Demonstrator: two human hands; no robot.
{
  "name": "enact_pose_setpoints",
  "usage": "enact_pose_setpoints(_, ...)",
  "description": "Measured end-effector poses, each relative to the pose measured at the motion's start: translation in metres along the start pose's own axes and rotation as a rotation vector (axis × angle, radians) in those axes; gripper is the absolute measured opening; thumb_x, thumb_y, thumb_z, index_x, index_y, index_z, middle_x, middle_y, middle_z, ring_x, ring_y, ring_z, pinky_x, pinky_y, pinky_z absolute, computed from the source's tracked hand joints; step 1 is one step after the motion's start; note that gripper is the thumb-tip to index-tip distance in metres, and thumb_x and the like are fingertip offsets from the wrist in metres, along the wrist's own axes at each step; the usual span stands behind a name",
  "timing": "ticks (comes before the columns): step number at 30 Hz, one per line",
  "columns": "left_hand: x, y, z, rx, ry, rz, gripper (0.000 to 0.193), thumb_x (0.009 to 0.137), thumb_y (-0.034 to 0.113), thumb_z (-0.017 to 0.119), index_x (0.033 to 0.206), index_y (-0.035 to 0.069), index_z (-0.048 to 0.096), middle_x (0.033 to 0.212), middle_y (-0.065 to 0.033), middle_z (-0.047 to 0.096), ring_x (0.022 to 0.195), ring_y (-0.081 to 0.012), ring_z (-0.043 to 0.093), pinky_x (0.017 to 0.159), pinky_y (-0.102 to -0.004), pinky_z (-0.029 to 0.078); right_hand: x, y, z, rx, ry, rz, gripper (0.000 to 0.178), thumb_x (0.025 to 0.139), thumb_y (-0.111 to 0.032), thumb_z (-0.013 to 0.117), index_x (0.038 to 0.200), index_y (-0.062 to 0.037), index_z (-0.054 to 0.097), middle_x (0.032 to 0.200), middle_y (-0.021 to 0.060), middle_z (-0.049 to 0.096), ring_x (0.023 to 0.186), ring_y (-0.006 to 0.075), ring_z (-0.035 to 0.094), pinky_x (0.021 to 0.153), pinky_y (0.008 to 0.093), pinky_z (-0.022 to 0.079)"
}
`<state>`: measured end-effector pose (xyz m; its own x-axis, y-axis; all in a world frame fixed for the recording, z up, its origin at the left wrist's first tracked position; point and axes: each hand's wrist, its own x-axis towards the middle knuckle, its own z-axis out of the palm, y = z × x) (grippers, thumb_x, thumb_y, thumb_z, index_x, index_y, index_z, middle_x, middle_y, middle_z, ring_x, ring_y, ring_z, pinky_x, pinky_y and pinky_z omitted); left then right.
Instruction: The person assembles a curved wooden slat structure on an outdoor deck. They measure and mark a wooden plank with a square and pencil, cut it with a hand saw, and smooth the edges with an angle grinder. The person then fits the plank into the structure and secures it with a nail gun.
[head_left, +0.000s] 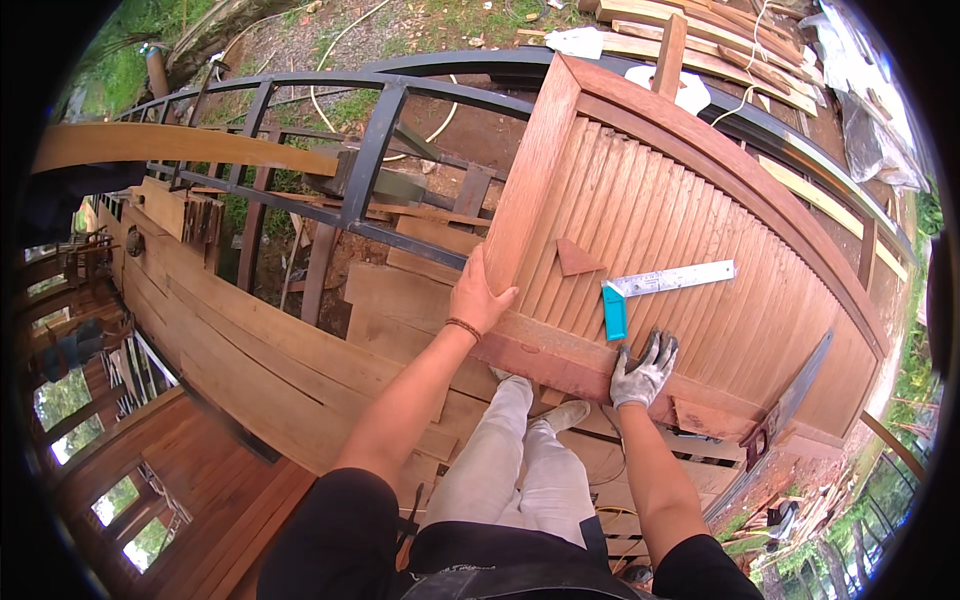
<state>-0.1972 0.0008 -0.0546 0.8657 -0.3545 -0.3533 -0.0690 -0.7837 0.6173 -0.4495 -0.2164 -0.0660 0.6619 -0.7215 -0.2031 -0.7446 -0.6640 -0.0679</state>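
Observation:
A louvered wooden door (650,190) with a reddish-brown frame lies flat in front of me. My bare left hand (480,296) grips its near left corner, thumb on top and fingers along the outer side. On the near rail rests my right hand (645,374) in a grey-white glove, its fingers stretched out and apart, holding nothing. Just beyond those fingertips a try square (672,279) with a teal handle and steel blade lies across the slats. Left of it is a small triangular wood piece (577,258). A handsaw (792,390) lies at the door's right end.
A black metal frame (372,155) runs behind and left of the door. Long planks (250,345) cover the left side. At the far left a curved wooden piece (190,147) juts in. Stacked boards (715,55) and plastic sheeting (880,130) lie at the far right.

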Motion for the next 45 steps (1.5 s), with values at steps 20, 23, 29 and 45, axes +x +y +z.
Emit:
enact_pose_setpoints(20,0.085,-0.024,-0.047,-0.365,-0.118,-0.127,0.095,0.081,0.043,0.076,0.147,-0.007,0.029,0.142,-0.0291,0.047,0.134,-0.0372,0.047,0.108,-0.0381,0.042,0.000,-0.001,0.002,-0.001,0.114,-0.087,0.072,0.091,-0.040,0.060,0.148,-0.0039,0.035,0.153,0.0208,0.031,0.145,0.0388,0.023,0.121,0.0481,0.019)
enact_pose_setpoints(23,0.063,0.013,-0.013,-0.127,-0.091,-0.102,0.097,0.077,0.046,0.078,0.145,-0.006,0.031,0.138,-0.0298,0.050,0.128,-0.0391,0.051,0.104,-0.0403,0.045,-0.002,0.000,0.003,0.005,0.100,-0.070,0.072,0.091,-0.040,0.059,0.148,-0.0041,0.035,0.153,0.0207,0.031,0.145,0.0385,0.022,0.121,0.0478,0.019)
enact_pose_setpoints(29,0.052,0.026,0.000,0.035,-0.049,-0.114,0.088,0.071,0.042,0.081,0.134,-0.002,0.040,0.120,-0.0300,0.061,0.111,-0.0428,0.061,0.094,-0.0459,0.050,-0.001,0.000,-0.001,-0.008,-0.003,0.020,0.074,0.094,-0.048,0.051,0.150,-0.0025,0.033,0.158,0.0188,0.024,0.149,0.0368,0.013,0.122,0.0458,0.011)
enact_pose_setpoints(45,0.058,0.021,-0.003,0.023,-0.052,-0.029,0.092,0.072,0.037,0.081,0.140,-0.003,0.033,0.129,-0.0292,0.055,0.113,-0.0433,0.059,0.096,-0.0456,0.048,0.000,-0.009,-0.010,0.033,-0.064,0.059,0.077,0.091,-0.045,0.056,0.149,-0.0011,0.034,0.158,0.0201,0.022,0.149,0.0380,0.010,0.122,0.0497,0.009)
